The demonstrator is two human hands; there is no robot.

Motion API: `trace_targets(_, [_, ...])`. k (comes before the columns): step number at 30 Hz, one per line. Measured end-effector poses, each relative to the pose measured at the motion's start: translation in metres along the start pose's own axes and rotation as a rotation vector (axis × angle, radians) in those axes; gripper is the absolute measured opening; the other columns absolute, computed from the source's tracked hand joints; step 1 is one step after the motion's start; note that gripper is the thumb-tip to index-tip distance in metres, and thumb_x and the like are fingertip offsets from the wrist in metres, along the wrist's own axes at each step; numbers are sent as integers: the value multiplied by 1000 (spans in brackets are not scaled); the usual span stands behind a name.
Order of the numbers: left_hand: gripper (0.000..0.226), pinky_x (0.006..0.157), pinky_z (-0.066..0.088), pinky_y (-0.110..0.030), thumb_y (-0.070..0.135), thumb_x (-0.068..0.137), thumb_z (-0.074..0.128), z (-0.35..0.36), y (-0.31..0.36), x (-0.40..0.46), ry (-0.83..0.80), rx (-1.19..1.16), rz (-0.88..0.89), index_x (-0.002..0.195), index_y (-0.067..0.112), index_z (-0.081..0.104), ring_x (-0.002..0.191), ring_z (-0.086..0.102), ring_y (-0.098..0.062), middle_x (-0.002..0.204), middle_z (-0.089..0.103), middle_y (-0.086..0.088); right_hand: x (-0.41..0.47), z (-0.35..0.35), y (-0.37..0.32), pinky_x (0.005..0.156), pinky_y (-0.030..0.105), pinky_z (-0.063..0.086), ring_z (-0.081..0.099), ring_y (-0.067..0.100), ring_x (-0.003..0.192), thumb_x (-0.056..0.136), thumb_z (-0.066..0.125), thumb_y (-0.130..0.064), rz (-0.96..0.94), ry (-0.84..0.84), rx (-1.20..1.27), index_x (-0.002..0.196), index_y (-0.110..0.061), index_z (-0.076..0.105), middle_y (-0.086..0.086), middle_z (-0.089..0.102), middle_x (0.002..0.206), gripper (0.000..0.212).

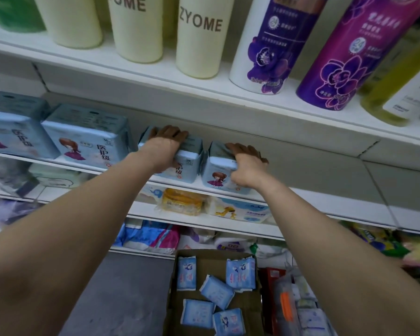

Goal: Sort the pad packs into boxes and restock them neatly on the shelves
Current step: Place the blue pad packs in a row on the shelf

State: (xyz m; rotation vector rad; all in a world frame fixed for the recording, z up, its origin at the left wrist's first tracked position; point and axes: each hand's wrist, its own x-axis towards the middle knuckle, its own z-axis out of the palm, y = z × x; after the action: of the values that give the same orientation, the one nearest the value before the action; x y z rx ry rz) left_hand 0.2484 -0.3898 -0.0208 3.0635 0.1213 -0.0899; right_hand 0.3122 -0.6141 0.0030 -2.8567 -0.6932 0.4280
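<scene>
The left hand (166, 141) lies over the top of a pale blue pad pack (187, 163) on the middle shelf (289, 202), fingers draped across the upper edge and curled a little over its back. The right hand (246, 163) does the same on the neighbouring pack (216, 175) at its 3 o'clock, thumb down the front face and fingers hooked over the top. The fingertips sit in shadow under the shelf above, so how tightly either hand grips is hard to judge; both look wrapped on, not merely resting.

At 9 o'clock from the left hand, two more packs of the same brand (87, 137) stand in a row, a gap between them and the held pair.

These packs look light and soft: film-wrapped, puffy, with rounded corners that will dent under a squeeze. The film is probably slick, so a hold across the top with the thumb on the front, or palms on the two sides, should steer them better than a pinch at a corner.

At 6 o'clock, on the floor, an open cardboard box (172, 297) holds loose smaller blue pad packs (216, 291). Above, at 12 o'clock, cream ZYOME bottles (199, 37) and purple-flowered bottles (344, 57) stand on the upper shelf.
</scene>
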Motion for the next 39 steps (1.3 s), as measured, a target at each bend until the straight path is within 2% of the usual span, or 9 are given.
trace_targets(5, [90,121,10,-48,32,86,70,1,4,-6,-3,29,-30,155,20,12,148,10,-30,160,14,-10,-7,-2,-4,118,59,13,11,29,150,86,64,-18,27,-14,12,153,-38,20,-4,25,159,82])
trace_targets(10, [87,121,6,-47,34,91,64,-4,20,-18,-33,56,-40,155,21,7,150,0,-30,163,1,-7,-17,-5,-1,119,61,0,0,30,152,88,65,-24,35,-11,-11,155,-42,15,-10,6,165,85])
trace_targets(13, [77,121,9,-46,32,93,62,-10,32,-28,-18,53,6,154,18,17,149,5,-32,163,7,-9,-32,-9,-2,120,57,5,12,30,150,88,65,-22,16,18,-2,154,-35,22,0,19,163,80])
trace_targets(17, [71,116,23,-44,28,89,67,-17,59,-50,129,-55,121,149,13,31,137,33,-36,148,38,-16,-66,-20,4,116,51,23,24,29,145,83,66,-18,-76,104,22,154,-28,25,4,25,159,83])
trace_targets(20, [67,114,29,-45,23,87,70,-21,89,-68,195,-150,216,146,11,41,134,37,-36,144,45,-16,-103,-24,19,114,47,29,30,26,142,83,63,-11,-84,171,21,154,-26,27,4,33,155,81])
trace_targets(22, [61,108,34,-43,22,88,68,-26,115,-79,177,-228,253,144,13,44,132,40,-34,143,46,-14,-134,-26,36,111,44,33,37,26,137,84,60,-10,-34,206,8,153,-27,29,4,38,151,78])
trace_targets(27, [49,91,44,-41,25,89,67,-42,195,-93,139,-323,425,135,13,53,115,53,-34,130,54,-13,-221,-24,100,103,41,39,47,31,126,86,59,-13,119,357,27,146,-23,43,8,49,140,63])
trace_targets(32, [43,86,47,-37,27,87,69,-52,303,-95,115,-400,589,127,18,58,107,60,-26,121,61,-6,-304,-23,180,95,45,47,54,33,118,83,63,-17,274,466,14,135,-19,55,9,59,127,53])
trace_targets(39, [37,83,46,-35,32,83,70,-51,527,-99,74,-437,829,119,25,60,101,61,-24,112,63,-2,-432,-45,334,93,47,48,56,33,117,81,64,-21,495,549,1,130,-21,58,8,62,124,49])
